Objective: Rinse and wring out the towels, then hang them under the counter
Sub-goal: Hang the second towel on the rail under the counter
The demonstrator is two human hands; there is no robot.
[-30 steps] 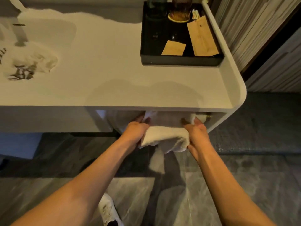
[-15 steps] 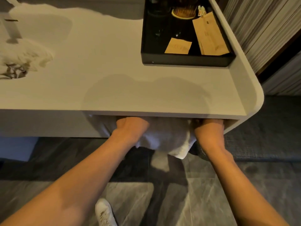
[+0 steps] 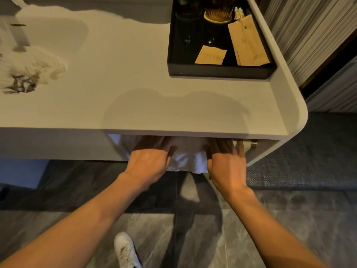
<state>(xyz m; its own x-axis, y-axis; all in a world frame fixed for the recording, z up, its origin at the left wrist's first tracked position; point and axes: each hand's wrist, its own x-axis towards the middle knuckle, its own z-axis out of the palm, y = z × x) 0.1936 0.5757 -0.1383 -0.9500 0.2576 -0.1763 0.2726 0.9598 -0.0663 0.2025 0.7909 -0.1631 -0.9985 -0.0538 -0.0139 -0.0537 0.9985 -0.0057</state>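
A white towel [image 3: 186,158] is seen under the front edge of the table [image 3: 135,105], hanging down toward the floor [image 3: 193,238]; its long axis appears to run left to right along the table edge, with the lower hem pointing down. The left hand [image 3: 148,164] is laid on the left part of the towel with fingers straight, nothing being gripped. The right hand [image 3: 227,167] is placed flat on the right part, fingers spread and straight. Another towel [image 3: 29,68] is lying crumpled at the left end of the table. A black tray [image 3: 218,71] is placed at the right rear.
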